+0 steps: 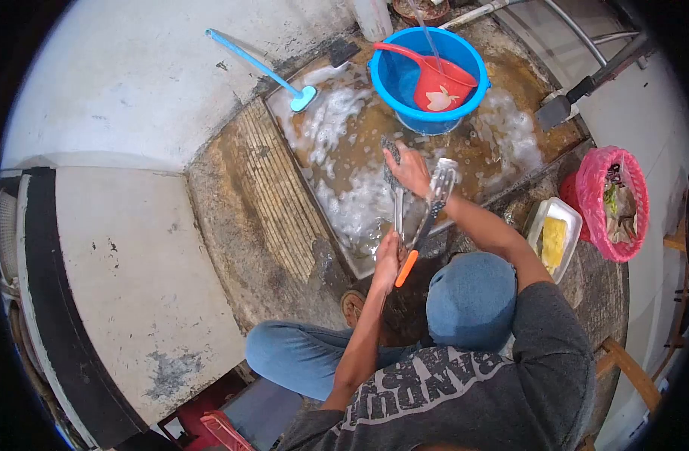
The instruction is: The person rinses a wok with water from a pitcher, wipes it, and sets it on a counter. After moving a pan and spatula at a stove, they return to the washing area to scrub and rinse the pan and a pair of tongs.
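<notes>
My left hand [387, 261] is closed around the lower ends of metal utensils, over the near edge of the wet, soapy basin floor [337, 161]. Among them is a metal utensil [399, 210] pointing up towards my other hand. A second utensil, with an orange handle end [407, 268] and a dark shaft, slants up to the right. My right hand [411, 171] grips a grey scouring pad [390, 159] against the upper part of the metal utensil. The exact shape of the utensil heads is partly hidden by the pad and fingers.
Beyond my hands stands a blue basin [396, 96] holding a red dipper [437, 83]. A blue brush [303, 98] leans at the left wall. To the right are a white tray [574, 218] with a yellow sponge [553, 242] and a pink-lined bin [636, 242].
</notes>
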`<state>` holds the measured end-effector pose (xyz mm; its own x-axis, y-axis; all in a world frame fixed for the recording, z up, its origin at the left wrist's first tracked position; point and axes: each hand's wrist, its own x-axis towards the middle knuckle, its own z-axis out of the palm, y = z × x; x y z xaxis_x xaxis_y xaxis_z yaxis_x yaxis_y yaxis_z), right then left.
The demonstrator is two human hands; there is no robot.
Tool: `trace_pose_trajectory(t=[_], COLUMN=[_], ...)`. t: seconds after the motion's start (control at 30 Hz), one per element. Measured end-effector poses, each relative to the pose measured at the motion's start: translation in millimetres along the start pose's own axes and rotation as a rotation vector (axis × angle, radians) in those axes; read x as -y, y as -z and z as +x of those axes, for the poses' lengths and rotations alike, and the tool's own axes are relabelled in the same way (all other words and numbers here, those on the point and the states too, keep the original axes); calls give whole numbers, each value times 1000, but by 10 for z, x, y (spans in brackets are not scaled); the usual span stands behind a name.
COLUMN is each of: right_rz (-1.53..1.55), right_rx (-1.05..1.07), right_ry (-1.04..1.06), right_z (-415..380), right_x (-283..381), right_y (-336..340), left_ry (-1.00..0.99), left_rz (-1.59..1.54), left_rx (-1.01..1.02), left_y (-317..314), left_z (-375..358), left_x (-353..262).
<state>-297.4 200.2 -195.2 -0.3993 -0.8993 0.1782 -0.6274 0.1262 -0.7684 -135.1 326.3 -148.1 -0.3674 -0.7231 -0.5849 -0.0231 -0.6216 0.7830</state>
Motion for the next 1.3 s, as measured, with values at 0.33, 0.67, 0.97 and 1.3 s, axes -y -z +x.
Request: trace_pose_trajectory(t=[0.33, 0.67, 0.97, 1.3], right_rz=[81, -15, 106, -109], right_rx=[-161, 333, 416, 223], right_ry=[221, 194, 207, 305], right_z=[-241, -612, -324, -547], right_x=[26, 169, 179, 134], right_y=[0, -24, -1, -141], left_ry=[-40, 60, 69, 112], left_rz=[-76, -171, -160, -103], left_rx=[-6, -243, -198, -203], left_y=[5, 45, 81, 171], left_z=[99, 150, 195, 219], left_x=[58, -168, -132, -202])
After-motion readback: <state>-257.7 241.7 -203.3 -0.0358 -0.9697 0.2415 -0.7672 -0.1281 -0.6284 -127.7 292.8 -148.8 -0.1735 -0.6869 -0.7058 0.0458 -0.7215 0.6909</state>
